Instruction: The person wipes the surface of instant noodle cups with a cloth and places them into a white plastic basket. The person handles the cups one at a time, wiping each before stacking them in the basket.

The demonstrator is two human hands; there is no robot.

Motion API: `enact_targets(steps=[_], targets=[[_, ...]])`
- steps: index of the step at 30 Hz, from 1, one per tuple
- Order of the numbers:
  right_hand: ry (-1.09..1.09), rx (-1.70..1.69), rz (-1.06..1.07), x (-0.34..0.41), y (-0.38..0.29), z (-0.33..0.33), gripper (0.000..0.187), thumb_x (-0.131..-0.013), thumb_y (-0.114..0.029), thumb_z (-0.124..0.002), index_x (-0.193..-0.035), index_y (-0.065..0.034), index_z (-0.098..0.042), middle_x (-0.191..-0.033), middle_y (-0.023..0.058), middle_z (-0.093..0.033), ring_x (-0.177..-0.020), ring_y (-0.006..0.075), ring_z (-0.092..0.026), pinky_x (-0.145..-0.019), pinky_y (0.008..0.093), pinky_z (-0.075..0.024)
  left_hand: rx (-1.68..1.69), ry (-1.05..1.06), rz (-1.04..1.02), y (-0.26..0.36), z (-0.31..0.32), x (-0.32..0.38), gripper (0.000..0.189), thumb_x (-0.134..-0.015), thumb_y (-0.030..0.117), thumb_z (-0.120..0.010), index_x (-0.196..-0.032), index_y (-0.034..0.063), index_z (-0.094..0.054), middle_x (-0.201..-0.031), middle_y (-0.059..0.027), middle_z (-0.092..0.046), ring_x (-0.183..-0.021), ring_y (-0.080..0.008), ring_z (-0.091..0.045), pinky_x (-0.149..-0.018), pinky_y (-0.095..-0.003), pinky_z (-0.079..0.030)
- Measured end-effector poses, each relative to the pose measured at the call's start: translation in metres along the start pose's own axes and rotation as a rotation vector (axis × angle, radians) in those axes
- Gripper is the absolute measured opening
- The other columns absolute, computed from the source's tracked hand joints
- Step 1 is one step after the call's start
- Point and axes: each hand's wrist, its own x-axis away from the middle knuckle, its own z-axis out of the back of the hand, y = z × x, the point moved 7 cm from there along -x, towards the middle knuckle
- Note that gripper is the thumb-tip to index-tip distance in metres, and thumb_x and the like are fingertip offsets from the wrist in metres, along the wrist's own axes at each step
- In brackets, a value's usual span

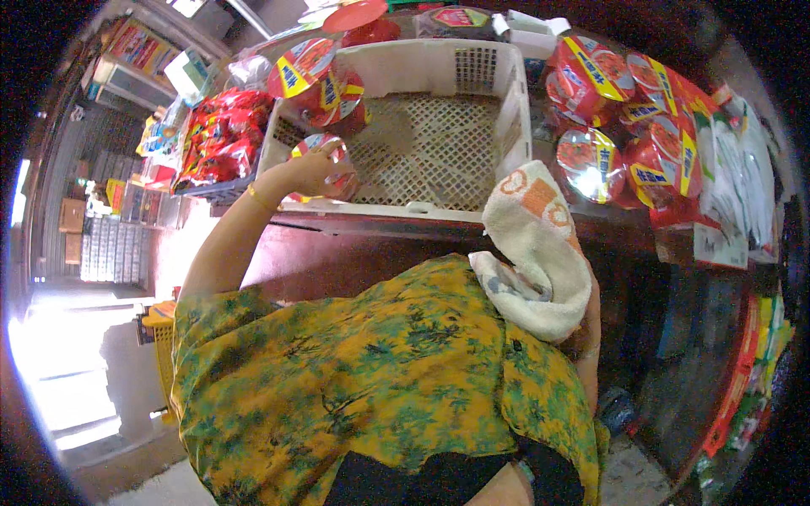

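Observation:
My left hand [319, 169] grips a red, yellow and white instant noodle cup [342, 180] inside the near left corner of a white plastic crate [436, 212]. More noodle cups [329, 98] are in the crate's far left corner, one of them raised on top. A cream towel with an orange pattern [538, 253] hangs over my right hand, which it hides; the forearm shows below it. To the right of the crate, several noodle cups [591, 164] stand grouped and stacked on the dark surface.
A blue tray of red packets [221, 139] borders the crate's left side. White plastic packages [734, 171] lie at the far right. Behind the crate are a red round lid [354, 14] and a white box [531, 35]. The dark surface's front edge runs before my body.

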Motion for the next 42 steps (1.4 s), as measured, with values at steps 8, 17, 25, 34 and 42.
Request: enact_targets(steps=[8,17,25,34,42], targets=[[0.008,-0.063,0.057,0.007,-0.027,0.004,0.041,-0.091,-0.026,-0.047,-0.124,-0.0012,-0.046,-0.115,0.0109,-0.056,-0.103,0.019,-0.055,-0.092,0.0304,-0.0428,0.091,-0.07,0.119,0.023,0.035,0.004,0.051,-0.076,0.023,-0.061,-0.125,0.0165,-0.048,-0.126,-0.0247,-0.043,-0.113,-0.0397,-0.047,-0.098,-0.0416,-0.036],[0.118,0.126,0.205,0.039,-0.05,0.043,0.04,-0.091,-0.023,-0.047,-0.124,-0.0003,-0.045,-0.114,0.0126,-0.056,-0.102,0.0196,-0.056,-0.09,0.0316,-0.0444,0.803,0.355,-0.214,0.175,0.163,-0.103,0.044,-0.084,0.013,-0.057,-0.125,0.0028,-0.047,-0.117,-0.0128,-0.056,-0.109,-0.0183,-0.052,-0.087,-0.032,-0.045],[0.087,0.273,0.423,0.038,-0.071,0.099,0.044,-0.092,-0.026,-0.042,-0.127,-0.0003,-0.039,-0.116,0.0141,-0.054,-0.094,0.0253,-0.058,-0.078,0.0406,-0.0516,1.438,0.243,-0.079,0.244,0.149,-0.252,0.038,-0.083,0.022,-0.062,-0.111,-0.0029,-0.053,-0.111,-0.0102,-0.059,-0.1,-0.0191,-0.057,-0.088,-0.0308,-0.044],[0.149,-0.179,0.09,-0.033,-0.032,0.181,0.044,-0.087,-0.035,-0.052,-0.121,-0.0071,-0.05,-0.106,0.0066,-0.061,-0.088,0.0177,-0.061,-0.076,0.0315,-0.0515,1.868,0.057,0.166,0.242,0.083,-0.324,0.024,-0.088,0.019,-0.054,-0.108,0.0053,-0.053,-0.09,-0.0088,-0.064,-0.076,-0.019,-0.064,-0.068,-0.032,-0.055],[0.064,-0.142,0.032,-0.039,-0.026,0.175,0.033,-0.087,-0.022,-0.053,-0.116,-0.006,-0.05,-0.105,0.0064,-0.06,-0.09,0.0179,-0.061,-0.075,0.0321,-0.0509,1.759,0.09,0.16,0.289,0.089,-0.277,0.031,-0.083,0.033,-0.062,-0.102,0.009,-0.06,-0.092,-0.0027,-0.063,-0.08,-0.0149,-0.06,-0.072,-0.0314,-0.049]])
